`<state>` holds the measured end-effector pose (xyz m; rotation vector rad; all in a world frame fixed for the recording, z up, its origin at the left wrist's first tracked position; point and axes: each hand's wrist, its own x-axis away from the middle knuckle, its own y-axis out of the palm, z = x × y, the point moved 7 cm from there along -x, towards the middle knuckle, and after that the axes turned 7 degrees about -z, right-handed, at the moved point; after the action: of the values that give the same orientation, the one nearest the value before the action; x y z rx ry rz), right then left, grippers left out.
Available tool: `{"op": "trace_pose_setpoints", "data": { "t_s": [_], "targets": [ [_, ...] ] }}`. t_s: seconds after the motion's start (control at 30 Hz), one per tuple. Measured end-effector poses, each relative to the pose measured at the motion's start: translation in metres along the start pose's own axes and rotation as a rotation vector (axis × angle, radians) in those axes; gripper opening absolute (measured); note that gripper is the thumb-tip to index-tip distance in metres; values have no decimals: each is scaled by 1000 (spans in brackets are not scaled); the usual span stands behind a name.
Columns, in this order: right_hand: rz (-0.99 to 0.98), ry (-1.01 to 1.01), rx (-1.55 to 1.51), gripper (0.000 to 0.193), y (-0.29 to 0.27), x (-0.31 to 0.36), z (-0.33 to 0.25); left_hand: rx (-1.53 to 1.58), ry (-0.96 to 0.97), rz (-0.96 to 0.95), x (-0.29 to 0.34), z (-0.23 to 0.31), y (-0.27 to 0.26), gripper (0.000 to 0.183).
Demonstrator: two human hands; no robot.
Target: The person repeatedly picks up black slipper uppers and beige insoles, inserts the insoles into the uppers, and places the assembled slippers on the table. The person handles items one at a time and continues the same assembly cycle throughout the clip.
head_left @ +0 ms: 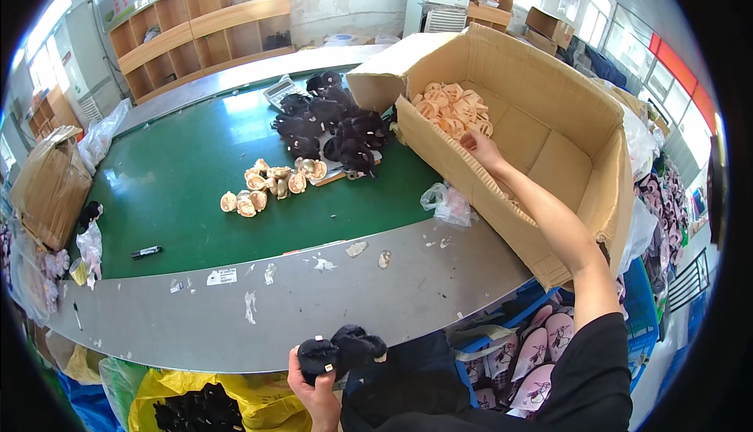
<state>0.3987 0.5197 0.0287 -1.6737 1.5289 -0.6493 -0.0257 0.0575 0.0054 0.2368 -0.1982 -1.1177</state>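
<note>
Workshop bench with a green top (180,173) and a grey rim, wooden shelving (204,24) behind it, seen from above. Far left of both hands, a flattened carton (49,189) leans at the bench edge, and a black marker (147,252) lies on the green surface. Low in the view, the left hand (318,389) is closed around a black plush piece (341,350), held just below the grey rim; beside it to the left, a yellow bag (235,404) holds more black pieces. Well ahead of that hand, on the green top, a small loose cluster of tan parts (267,185) lies next to a larger heap of black plush pieces (329,122), with a calculator (281,91) beyond them. A crumpled clear bag (449,205) rests against the outer wall of the big cardboard box (549,118). The right hand (480,148) reaches over that wall into the box, fingers curled at the edge of the pile of tan parts (453,109) in its far corner; whether it already pinches one cannot be told. Judged from the layout, the work is partway along: one black piece is in hand, and many black pieces and tan parts remain on the bench and in the box. Under the right forearm, a blue crate (635,306) holds pink slippers (541,346).
</note>
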Motion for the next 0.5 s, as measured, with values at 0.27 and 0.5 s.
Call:
{"op": "trace_pose_setpoints", "data": {
  "t_s": [0.27,0.5],
  "targets": [
    [301,-95,-121,27,-49,1,-41,-32,51,18,-1,3,-5,36],
    [173,-315,-708,37,-101,57,-174,-39,16,-35,-4,7,5,36]
  ]
}}
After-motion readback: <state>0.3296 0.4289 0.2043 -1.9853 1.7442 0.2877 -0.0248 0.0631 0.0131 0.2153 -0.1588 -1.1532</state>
